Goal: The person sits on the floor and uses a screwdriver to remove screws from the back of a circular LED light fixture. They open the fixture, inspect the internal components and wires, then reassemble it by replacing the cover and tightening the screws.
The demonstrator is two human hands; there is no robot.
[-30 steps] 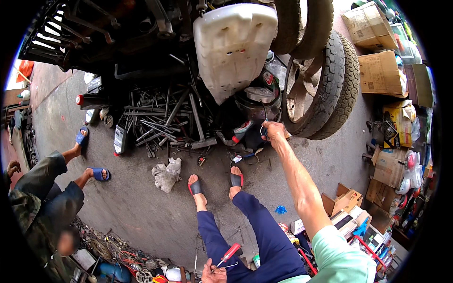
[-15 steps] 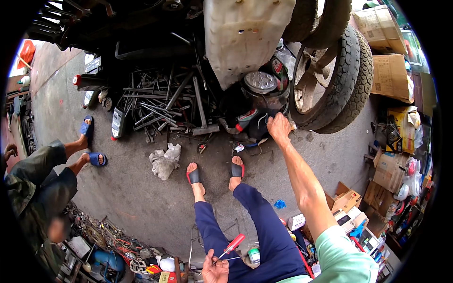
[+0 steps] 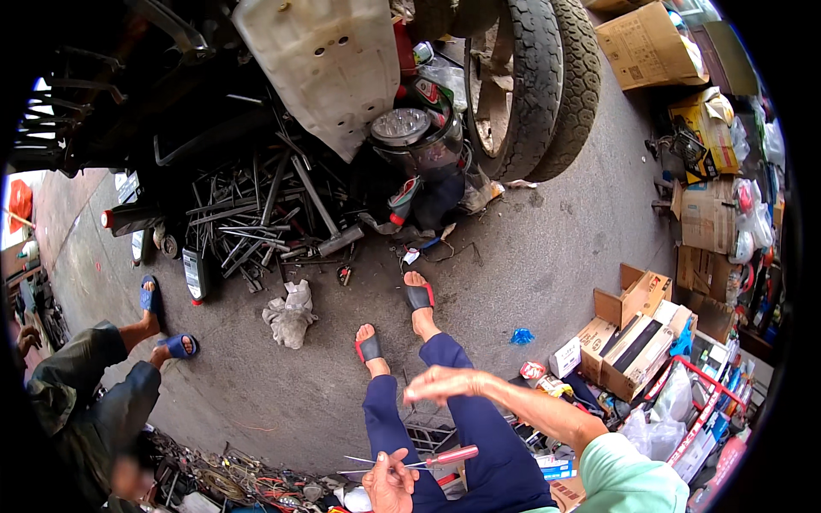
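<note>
My left hand point(image 3: 391, 483) is at the lower edge over my lap, its fingers closed round a screwdriver with a red handle point(image 3: 451, 456). The handle points to the right. Thin metal shafts stick out on the left of the fingers; whether they belong to one tool or two I cannot tell. My right hand point(image 3: 445, 385) hangs above my thighs, fingers stretched to the left and nothing visible in it. Beyond my feet lies a heap of metal tools point(image 3: 256, 209), with a hammer-shaped tool point(image 3: 316, 197) on its right side. A round headlight point(image 3: 401, 126) rests to the right of the heap.
Worn tyres point(image 3: 539, 85) stand at the upper right. A crumpled grey cloth point(image 3: 291, 315) lies on the floor by my feet. Cardboard boxes point(image 3: 637, 350) are piled at the right. At the left sits another person in blue sandals point(image 3: 178, 346). A pale panel point(image 3: 321, 60) juts in above.
My right hand has come back from the dark things below the headlight to above my lap. The screwdriver has tilted nearer level in my left hand. The view has turned to the right.
</note>
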